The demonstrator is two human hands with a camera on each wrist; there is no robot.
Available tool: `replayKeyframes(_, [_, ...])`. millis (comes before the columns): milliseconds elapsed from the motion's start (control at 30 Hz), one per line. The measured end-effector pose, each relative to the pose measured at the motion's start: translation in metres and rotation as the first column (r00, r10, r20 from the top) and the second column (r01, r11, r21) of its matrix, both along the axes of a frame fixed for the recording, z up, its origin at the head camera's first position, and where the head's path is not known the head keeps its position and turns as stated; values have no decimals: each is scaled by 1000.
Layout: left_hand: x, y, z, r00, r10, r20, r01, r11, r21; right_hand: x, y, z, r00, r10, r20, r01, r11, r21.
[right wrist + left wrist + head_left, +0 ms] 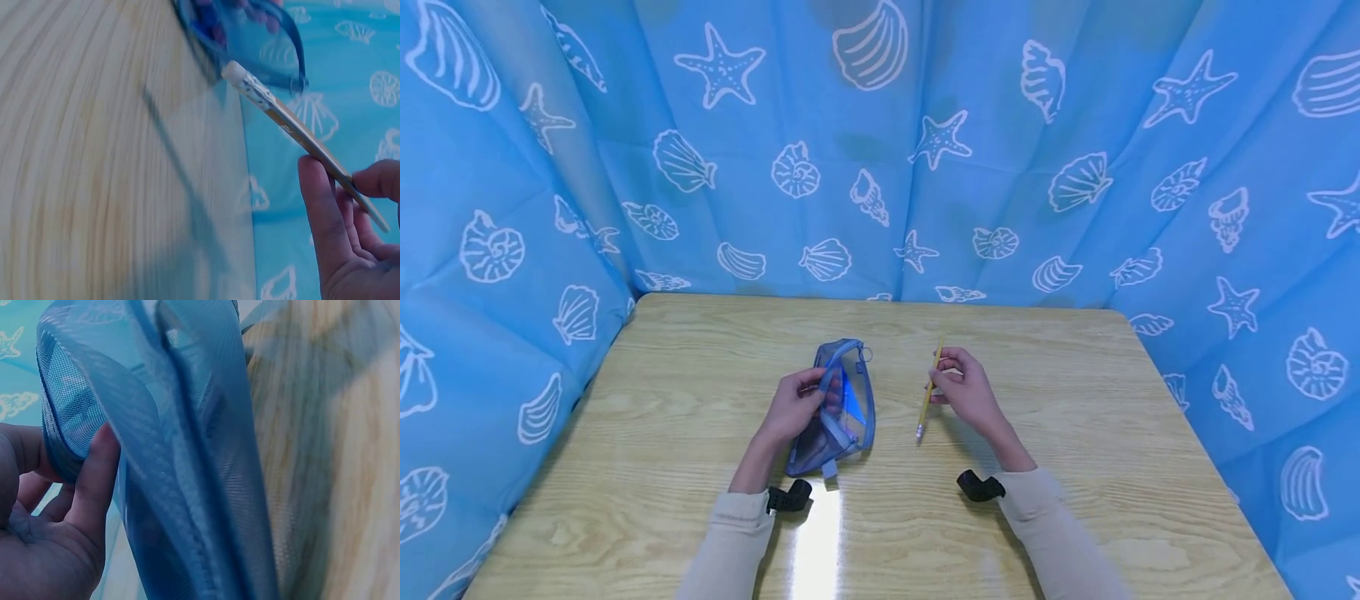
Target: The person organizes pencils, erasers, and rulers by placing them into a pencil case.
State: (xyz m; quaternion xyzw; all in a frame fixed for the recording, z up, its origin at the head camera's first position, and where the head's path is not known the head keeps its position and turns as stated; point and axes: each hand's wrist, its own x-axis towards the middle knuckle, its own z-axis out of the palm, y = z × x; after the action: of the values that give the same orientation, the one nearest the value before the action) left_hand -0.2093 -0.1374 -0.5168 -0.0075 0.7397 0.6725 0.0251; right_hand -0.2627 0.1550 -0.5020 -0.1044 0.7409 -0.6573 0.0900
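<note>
A blue mesh zipper pouch (815, 446) is held over the table, its zipper opening spread apart. My left hand (796, 404) pinches one edge of that opening; in the left wrist view the thumb and fingers grip the mesh rim (65, 419). To the right, my right hand (968, 392) holds a yellow pencil (928, 397) between thumb and fingers. The pencil is tilted, its white eraser (234, 72) pointing down toward the near side of the table. A gap separates the pencil from the pouch. Whether anything lies inside the pouch is unclear.
Both hands work above a light wood table (700, 358). Behind it and along the sides hangs a blue curtain (820, 183) with white shells and starfish. Black wrist devices (790, 497) sit at both cuffs. A bright reflection marks the near tabletop.
</note>
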Motion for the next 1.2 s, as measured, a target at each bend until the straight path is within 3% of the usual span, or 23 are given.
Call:
replayKeyframes(233, [0, 0, 2, 1000, 11, -7, -11, 1000, -24, 1, -36, 0, 1000, -20, -16, 18, 995, -97])
replayKeyframes(533, [-2, 2, 3, 998, 38, -45, -41, 998, -56, 6, -72, -1, 1000, -5, -9, 4, 991, -132])
replayKeyframes(833, [-2, 4, 2, 998, 37, -48, -36, 999, 16, 16, -89, -1, 1000, 13, 12, -11, 990, -140])
replayKeyframes(1200, [-2, 4, 0, 998, 36, -51, -34, 999, 42, 27, -101, 2, 996, 75, 48, -67, 987, -149])
